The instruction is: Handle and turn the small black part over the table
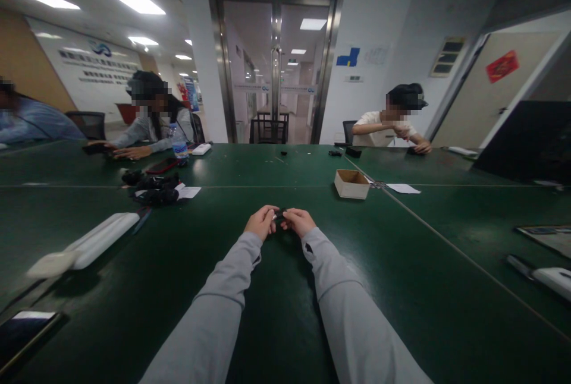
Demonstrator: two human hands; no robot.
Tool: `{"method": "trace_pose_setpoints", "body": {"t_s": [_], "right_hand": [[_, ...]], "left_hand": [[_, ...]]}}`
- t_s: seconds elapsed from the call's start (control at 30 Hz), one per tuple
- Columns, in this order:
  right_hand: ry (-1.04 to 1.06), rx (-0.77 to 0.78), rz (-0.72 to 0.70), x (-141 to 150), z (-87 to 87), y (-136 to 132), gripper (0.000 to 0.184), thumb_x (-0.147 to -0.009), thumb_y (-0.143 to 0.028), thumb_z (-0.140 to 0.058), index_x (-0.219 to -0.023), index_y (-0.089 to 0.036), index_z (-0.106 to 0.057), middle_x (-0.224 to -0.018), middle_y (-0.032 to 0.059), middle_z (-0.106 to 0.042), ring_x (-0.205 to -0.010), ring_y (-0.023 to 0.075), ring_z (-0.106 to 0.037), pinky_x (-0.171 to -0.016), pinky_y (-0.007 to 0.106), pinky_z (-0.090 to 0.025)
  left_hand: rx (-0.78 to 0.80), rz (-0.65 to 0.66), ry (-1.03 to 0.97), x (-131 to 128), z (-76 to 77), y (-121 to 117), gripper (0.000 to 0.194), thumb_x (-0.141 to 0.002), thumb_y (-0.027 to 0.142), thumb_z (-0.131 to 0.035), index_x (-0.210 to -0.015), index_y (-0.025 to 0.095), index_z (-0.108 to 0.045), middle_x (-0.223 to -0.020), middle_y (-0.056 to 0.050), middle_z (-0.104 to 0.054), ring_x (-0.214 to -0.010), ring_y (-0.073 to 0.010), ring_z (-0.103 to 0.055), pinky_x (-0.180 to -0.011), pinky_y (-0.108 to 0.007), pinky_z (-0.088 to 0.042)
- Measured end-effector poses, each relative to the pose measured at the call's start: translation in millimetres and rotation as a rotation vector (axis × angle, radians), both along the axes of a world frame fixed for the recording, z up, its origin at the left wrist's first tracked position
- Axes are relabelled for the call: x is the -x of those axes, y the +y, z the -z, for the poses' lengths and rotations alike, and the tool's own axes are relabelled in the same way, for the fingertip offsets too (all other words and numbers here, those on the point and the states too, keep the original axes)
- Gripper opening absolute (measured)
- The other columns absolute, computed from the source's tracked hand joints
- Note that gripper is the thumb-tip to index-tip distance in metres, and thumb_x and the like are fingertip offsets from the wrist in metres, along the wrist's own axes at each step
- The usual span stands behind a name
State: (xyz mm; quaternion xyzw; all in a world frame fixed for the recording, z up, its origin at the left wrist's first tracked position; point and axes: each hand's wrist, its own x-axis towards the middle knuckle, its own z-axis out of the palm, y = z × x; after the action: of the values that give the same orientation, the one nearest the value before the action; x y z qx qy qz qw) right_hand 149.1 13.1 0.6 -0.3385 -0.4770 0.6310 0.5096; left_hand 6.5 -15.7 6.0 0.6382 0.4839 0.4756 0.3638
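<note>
Over the green table (285,289), in the middle of the view, my two hands meet around a small black object (280,213). It is too small and too covered by fingers for me to tell its kind. My left hand (262,222) pinches its left end, where a bright spot shows near the fingertips. At the other end my right hand (300,221) grips it between thumb and fingers. Both forearms, in light grey sleeves, reach forward from the bottom edge.
An open cardboard box (351,185) stands ahead to the right. Black gear (154,186), a water bottle (180,147) and a white device (104,238) lie leftward. A phone (27,339) is at lower left. Co-workers (156,113) sit across the table.
</note>
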Motion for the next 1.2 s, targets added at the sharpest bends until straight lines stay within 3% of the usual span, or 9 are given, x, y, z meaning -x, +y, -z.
{"method": "trace_pose_setpoints", "body": {"t_s": [0.07, 0.2, 0.37, 0.53, 0.67, 0.87, 1.03, 1.2], "right_hand": [[-0.003, -0.006, -0.004, 0.1, 1.0, 0.6, 0.019, -0.056, -0.022, -0.073, -0.061, -0.012, -0.057, -0.050, 0.0010, -0.056, -0.043, 0.0117, -0.054, -0.040, 0.020, -0.045], [0.014, -0.010, -0.015, -0.1, 2.4, 0.7, 0.022, -0.056, -0.025, -0.072, -0.063, -0.012, -0.057, -0.053, 0.0019, -0.058, -0.043, 0.0117, -0.054, -0.040, 0.020, -0.045], [-0.026, -0.015, -0.009, -0.3, 0.8, -1.2, 0.021, -0.057, -0.024, -0.072, -0.063, -0.011, -0.057, -0.050, 0.0015, -0.057, -0.043, 0.0113, -0.054, -0.042, 0.020, -0.045], [-0.023, -0.022, -0.013, -0.6, 0.4, -1.3, 0.022, -0.055, -0.026, -0.073, -0.062, -0.012, -0.057, -0.050, 0.0018, -0.057, -0.043, 0.0117, -0.054, -0.041, 0.021, -0.045], [-0.063, -0.025, -0.008, -0.7, 1.4, -0.4, 0.023, -0.054, -0.027, -0.073, -0.060, -0.013, -0.057, -0.047, 0.0011, -0.056, -0.043, 0.0118, -0.054, -0.042, 0.021, -0.045], [-0.033, -0.041, -0.025, -1.6, 0.6, -1.4, 0.025, -0.054, -0.029, -0.074, -0.061, -0.012, -0.057, -0.052, 0.0026, -0.058, -0.045, 0.0119, -0.055, -0.043, 0.021, -0.045], [-0.042, -0.035, -0.008, -0.9, 3.0, 0.4, 0.024, -0.052, -0.027, -0.074, -0.059, -0.012, -0.057, -0.048, 0.0012, -0.055, -0.043, 0.0114, -0.054, -0.042, 0.020, -0.045], [-0.014, -0.040, 0.010, -0.9, 5.2, 2.2, 0.025, -0.052, -0.026, -0.076, -0.062, -0.012, -0.059, -0.051, 0.0015, -0.057, -0.044, 0.0121, -0.054, -0.041, 0.021, -0.045]], "left_hand": [[0.020, -0.006, 0.011, -0.6, 0.6, 0.3, 0.038, -0.081, 0.041, -0.035, -0.099, 0.015, -0.055, -0.044, 0.004, -0.049, -0.038, -0.0088, -0.043, -0.042, -0.020, -0.036], [-0.078, -0.047, -0.041, -1.7, 2.4, 1.2, 0.038, -0.075, 0.036, -0.049, -0.107, 0.016, -0.049, -0.057, 0.003, -0.055, -0.045, -0.0081, -0.047, -0.048, -0.020, -0.039], [-0.006, -0.062, -0.016, -1.2, 1.6, 0.3, 0.033, -0.080, 0.037, -0.040, -0.103, 0.016, -0.051, -0.045, 0.004, -0.049, -0.037, -0.0078, -0.041, -0.042, -0.019, -0.034], [-0.077, -0.035, -0.068, -1.3, 4.2, 2.3, 0.039, -0.073, 0.032, -0.052, -0.108, 0.017, -0.046, -0.062, 0.003, -0.054, -0.050, -0.0082, -0.049, -0.048, -0.018, -0.039], [-0.020, -0.052, -0.033, -1.4, 4.4, 1.9, 0.031, -0.080, 0.032, -0.040, -0.106, 0.017, -0.049, -0.048, 0.005, -0.050, -0.039, -0.0073, -0.042, -0.043, -0.018, -0.035], [-0.039, 0.007, -0.077, 0.7, 1.4, 1.0, 0.033, -0.074, 0.027, -0.049, -0.105, 0.018, -0.049, -0.062, 0.003, -0.054, -0.049, -0.0076, -0.047, -0.049, -0.019, -0.040], [0.024, -0.030, -0.047, 0.6, 2.9, 2.5, 0.028, -0.080, 0.027, -0.037, -0.102, 0.017, -0.051, -0.048, 0.004, -0.049, -0.039, -0.0071, -0.040, -0.043, -0.018, -0.034], [-0.027, 0.018, -0.096, 0.5, 2.2, 2.1, 0.033, -0.070, 0.024, -0.052, -0.102, 0.017, -0.051, -0.062, 0.003, -0.053, -0.050, -0.0081, -0.048, -0.049, -0.019, -0.040]]}}
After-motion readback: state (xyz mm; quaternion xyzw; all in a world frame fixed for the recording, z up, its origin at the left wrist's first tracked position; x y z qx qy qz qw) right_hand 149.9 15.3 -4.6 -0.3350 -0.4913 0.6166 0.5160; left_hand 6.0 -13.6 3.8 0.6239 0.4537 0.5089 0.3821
